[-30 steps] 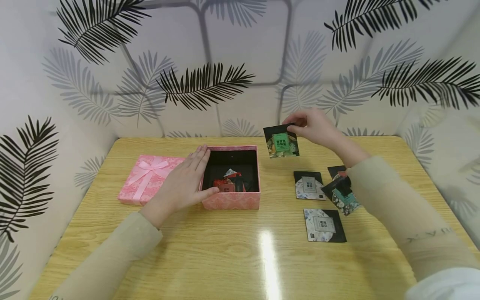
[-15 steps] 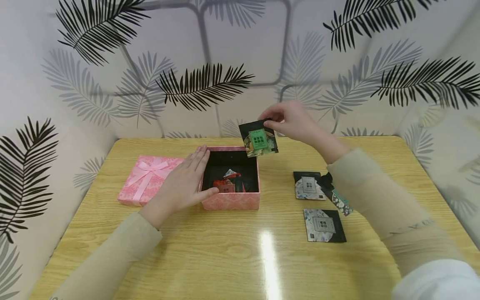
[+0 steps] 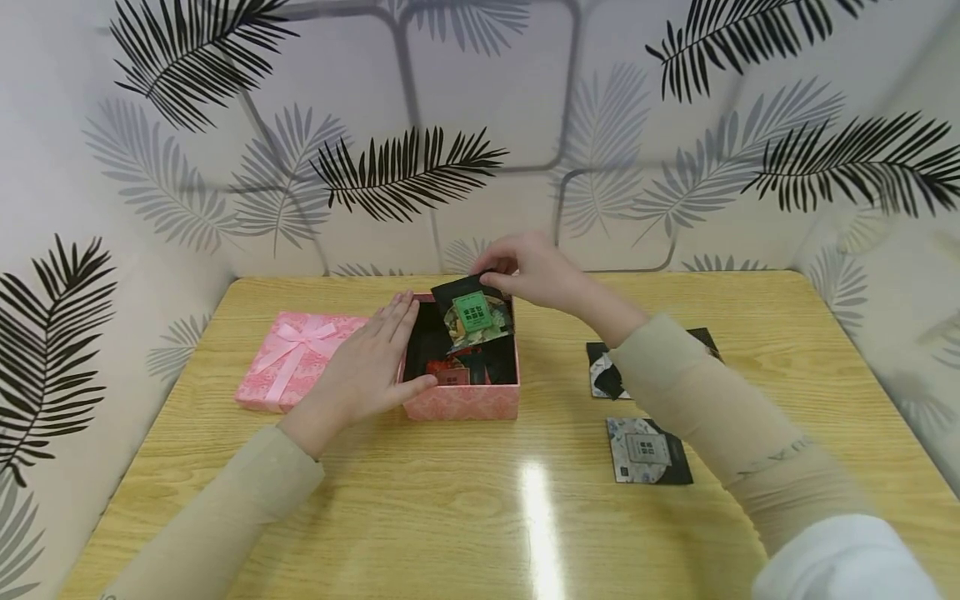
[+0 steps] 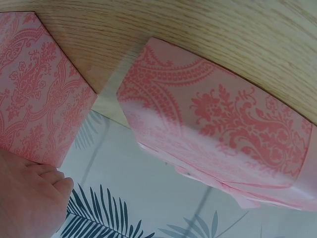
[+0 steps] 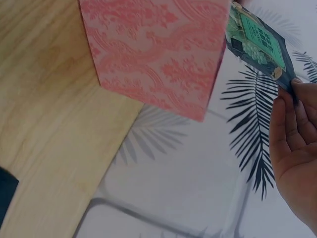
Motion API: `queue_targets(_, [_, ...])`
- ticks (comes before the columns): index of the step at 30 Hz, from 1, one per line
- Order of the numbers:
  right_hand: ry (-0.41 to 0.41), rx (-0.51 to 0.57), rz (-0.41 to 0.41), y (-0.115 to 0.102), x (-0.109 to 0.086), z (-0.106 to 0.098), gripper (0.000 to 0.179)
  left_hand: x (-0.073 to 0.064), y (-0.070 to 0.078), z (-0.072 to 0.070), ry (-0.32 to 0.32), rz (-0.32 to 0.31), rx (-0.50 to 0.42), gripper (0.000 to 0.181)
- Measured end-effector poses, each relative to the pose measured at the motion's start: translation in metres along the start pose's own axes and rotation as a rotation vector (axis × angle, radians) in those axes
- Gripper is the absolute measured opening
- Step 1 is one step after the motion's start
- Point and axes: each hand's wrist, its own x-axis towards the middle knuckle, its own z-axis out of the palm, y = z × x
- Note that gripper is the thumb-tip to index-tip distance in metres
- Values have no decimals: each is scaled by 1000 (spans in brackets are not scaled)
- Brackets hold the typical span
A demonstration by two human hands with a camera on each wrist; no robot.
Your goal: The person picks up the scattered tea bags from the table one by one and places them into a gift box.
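My right hand (image 3: 534, 271) pinches the top edge of a black sachet (image 3: 473, 313) with a green label, holding it tilted over the opening of a pink patterned box (image 3: 461, 403). In the right wrist view the same sachet (image 5: 260, 42) hangs from the thumb and fingers beside the box wall (image 5: 158, 54). My left hand (image 3: 367, 358) rests with straight fingers along the box's left rim. In the left wrist view that hand (image 4: 32, 196) touches the box side (image 4: 39, 94). Inside the box lie red and dark packets (image 3: 452, 375), partly hidden by the sachet.
A pink lid (image 3: 300, 354) with a ribbon bow lies left of the box, partly behind my left hand. At right are a grey-and-black sachet (image 3: 648, 451) and other sachets (image 3: 603, 371) partly covered by my right sleeve. A patterned wall stands behind the wooden table (image 3: 420, 517).
My right hand has carried the green-labelled sachet leftward from beside the box, then lowered it over the opening. My left hand has stayed on the rim.
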Motion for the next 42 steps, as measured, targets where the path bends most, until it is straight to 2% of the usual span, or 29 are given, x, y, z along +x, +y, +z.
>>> queue_targets(7, [-51,1,-14,4,-1,22,15,0,0,0,0,0,-6,111])
queue_targets(12, [-90,-27,-30,10,0,37,13,0,0,0,3,0,-13,107])
queue_targets(24, [-155,-47,4,16,-5,62,10,0,1,1,5,-2,-27,105])
queue_targets(31, [-150,-147,-3,17,-5,69,8,0,-1,2,8,6,-11,106])
queue_targets(42, [-166,-272,-11,15,-3,74,9,0,-1,0,9,4,-34,105])
